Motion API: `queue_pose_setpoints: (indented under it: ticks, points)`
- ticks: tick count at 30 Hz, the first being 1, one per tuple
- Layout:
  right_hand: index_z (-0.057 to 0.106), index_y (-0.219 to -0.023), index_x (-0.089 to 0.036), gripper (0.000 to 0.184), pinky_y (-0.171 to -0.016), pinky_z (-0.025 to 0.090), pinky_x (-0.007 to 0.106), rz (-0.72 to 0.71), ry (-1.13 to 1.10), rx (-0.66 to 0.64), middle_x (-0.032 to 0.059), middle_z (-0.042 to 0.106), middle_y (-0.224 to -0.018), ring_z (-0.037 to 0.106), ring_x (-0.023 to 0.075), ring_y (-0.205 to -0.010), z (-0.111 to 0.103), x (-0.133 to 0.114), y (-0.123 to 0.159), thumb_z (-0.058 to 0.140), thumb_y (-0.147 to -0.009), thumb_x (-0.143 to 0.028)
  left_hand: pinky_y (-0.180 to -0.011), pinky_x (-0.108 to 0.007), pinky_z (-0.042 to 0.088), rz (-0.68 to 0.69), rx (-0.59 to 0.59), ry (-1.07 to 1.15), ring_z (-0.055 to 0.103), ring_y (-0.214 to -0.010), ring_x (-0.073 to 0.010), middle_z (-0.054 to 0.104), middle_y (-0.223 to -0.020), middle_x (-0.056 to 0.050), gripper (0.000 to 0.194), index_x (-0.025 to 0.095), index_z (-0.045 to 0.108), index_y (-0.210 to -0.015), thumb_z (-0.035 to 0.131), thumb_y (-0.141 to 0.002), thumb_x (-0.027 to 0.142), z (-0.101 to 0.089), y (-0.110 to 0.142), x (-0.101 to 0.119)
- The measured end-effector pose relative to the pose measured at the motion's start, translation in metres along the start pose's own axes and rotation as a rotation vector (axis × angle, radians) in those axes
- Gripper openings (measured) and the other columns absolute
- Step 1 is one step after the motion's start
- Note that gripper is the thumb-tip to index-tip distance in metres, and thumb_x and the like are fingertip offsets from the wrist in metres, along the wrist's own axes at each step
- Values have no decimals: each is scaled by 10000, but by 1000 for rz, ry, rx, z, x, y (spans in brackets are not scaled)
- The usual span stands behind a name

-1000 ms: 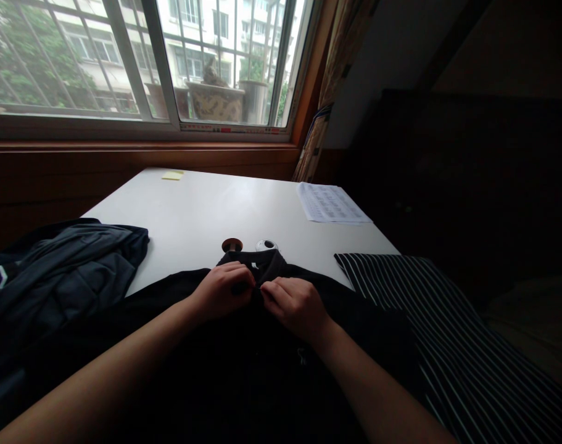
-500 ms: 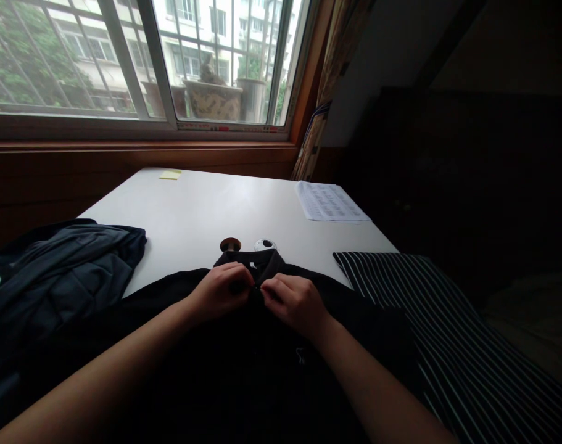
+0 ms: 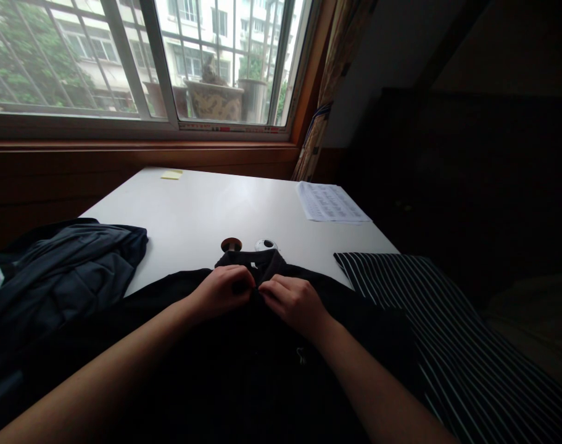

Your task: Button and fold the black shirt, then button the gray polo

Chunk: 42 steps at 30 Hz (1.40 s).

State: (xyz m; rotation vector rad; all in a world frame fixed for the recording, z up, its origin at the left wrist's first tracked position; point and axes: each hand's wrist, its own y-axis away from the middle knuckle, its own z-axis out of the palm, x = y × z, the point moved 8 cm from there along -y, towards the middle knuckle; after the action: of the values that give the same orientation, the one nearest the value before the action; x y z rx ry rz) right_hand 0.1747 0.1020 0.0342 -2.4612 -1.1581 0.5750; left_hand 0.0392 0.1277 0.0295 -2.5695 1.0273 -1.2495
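A black collared shirt (image 3: 243, 382) lies spread out on the white table, its collar (image 3: 274, 264) towards the window. A small white label shows inside the neck, and a small pale emblem (image 3: 301, 356) sits on the chest. Just below the collar, my left hand (image 3: 223, 288) pinches the front opening from the left. My right hand (image 3: 292, 302) pinches the same spot from the right, its fingertips almost touching the left ones. Whether a button lies between the fingers is too dark to tell.
Dark blue-grey clothing (image 3: 77, 265) is heaped on the left, striped cloth (image 3: 429, 296) on the right. Beyond the collar are two round table openings, one brown-rimmed (image 3: 231, 242), one white (image 3: 266, 245). Printed sheets (image 3: 332, 202) and a yellow sticky note (image 3: 172, 175) lie on the table (image 3: 234, 200).
My fingertips have drawn slightly closer together at the shirt's front opening. The shirt and the other things lie as before.
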Motion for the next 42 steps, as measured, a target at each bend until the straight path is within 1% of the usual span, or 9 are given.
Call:
queue_pose_setpoints:
  ticks: [6,13,15,18,20,24,28,35,42]
  points:
    - [675,-974,-198,63,-661,438,262,5,25,-29,25,693,-846,644,154,-733,4,-1,-2,614,-959,-197,-702,-268,490,2,-35,-16,624,-758,-158,686,-831,-16,157,188,658,-868,609,-757,90,5,0,-4]
    - [668,-976,-201,49,-701,470,258,42,-10,-33,28,693,-862,656,162,-763,8,4,-1,637,-941,-186,-705,-279,477,80,-67,-41,582,-803,-179,641,-851,-40,111,185,628,-872,579,-800,116,4,-1,5]
    - [665,-1036,-199,100,-715,489,260,82,-27,-43,34,707,-907,670,167,-777,10,8,0,646,-938,-193,-709,-283,476,100,-64,-46,573,-809,-183,637,-846,-42,97,186,616,-858,570,-811,116,3,-1,7]
    - [625,-1233,-213,288,-751,520,266,126,-52,-80,47,734,-1025,701,176,-841,14,12,1,639,-946,-195,-717,-291,480,126,-38,-49,569,-823,-189,637,-852,-47,93,188,604,-854,566,-818,111,3,-1,8]
    - [612,-1284,-224,318,-784,532,277,120,-66,-106,47,748,-1049,716,184,-885,17,12,2,611,-966,-198,-739,-302,486,146,-22,-50,571,-843,-195,648,-867,-52,110,191,600,-855,556,-821,96,4,0,8]
    - [675,-1131,-208,175,-819,541,296,111,-101,-100,53,766,-1026,727,197,-913,20,14,3,599,-973,-209,-763,-315,488,150,-29,-40,574,-857,-198,656,-878,-49,126,199,592,-860,548,-828,86,3,-1,11]
    - [676,-1048,-201,148,-794,544,292,149,-146,-71,45,766,-988,727,193,-869,18,20,3,647,-910,-155,-798,-331,490,116,-53,-3,567,-893,-209,625,-929,-58,129,198,591,-930,553,-834,120,-3,-1,14]
    - [683,-1012,-214,89,-773,542,276,139,-218,-20,34,763,-939,720,175,-830,8,18,3,630,-940,-212,-869,-385,486,127,-139,-165,532,-968,-253,617,-984,-70,234,202,589,-982,597,-765,115,3,2,10]
    - [700,-1022,-209,141,-744,542,273,73,-239,48,34,770,-927,721,164,-777,4,12,3,617,-922,-155,-850,-377,480,145,-141,-281,534,-960,-251,633,-983,-68,250,208,632,-999,606,-777,95,6,1,8]
